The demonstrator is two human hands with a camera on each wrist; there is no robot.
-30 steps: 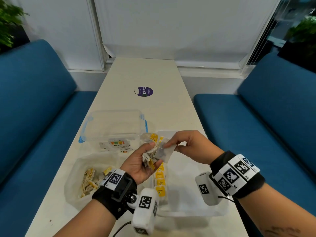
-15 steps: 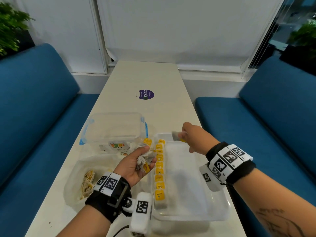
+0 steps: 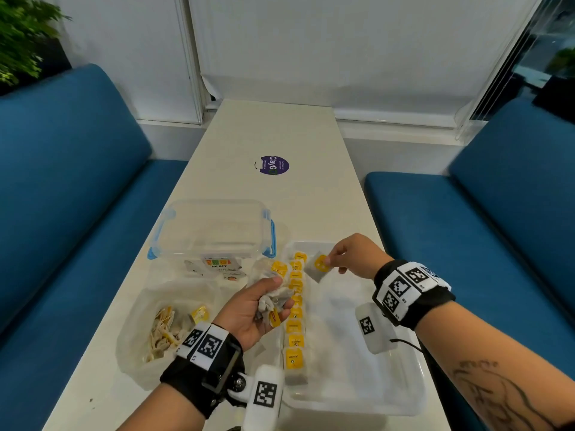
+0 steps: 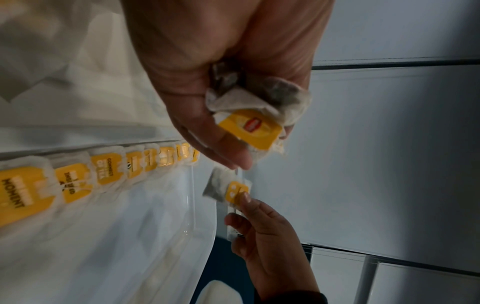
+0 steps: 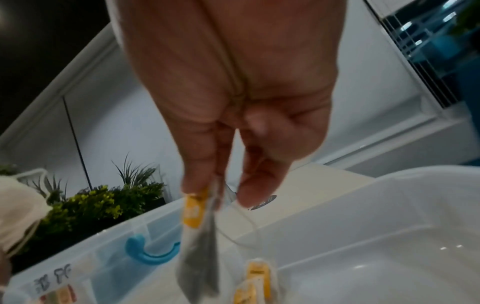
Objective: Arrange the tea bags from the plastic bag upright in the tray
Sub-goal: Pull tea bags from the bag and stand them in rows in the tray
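Note:
A white tray (image 3: 389, 396) lies on the table with a row of upright tea bags (image 3: 295, 309) with yellow tags along its left wall. My right hand (image 3: 334, 259) pinches a single tea bag (image 3: 319, 266) by its yellow tag, hanging above the tray's far left corner; it also shows in the left wrist view (image 4: 228, 188) and the right wrist view (image 5: 200, 242). My left hand (image 3: 267, 303) grips a crumpled bunch of tea bags (image 3: 275, 301) (image 4: 259, 109), held just left of the row. The plastic bag (image 3: 161, 325) with more tea bags lies at the left.
A clear lidded box (image 3: 214, 228) with blue latches stands behind the bag and tray. A purple sticker (image 3: 273, 165) marks the table further back. Blue sofas flank the table on both sides. The tray's right part holds nothing.
My right hand took one tea bag from the bunch, carried it to the tray's far end, and now holds it slightly nearer, tag facing up. The left hand stayed with the bunch.

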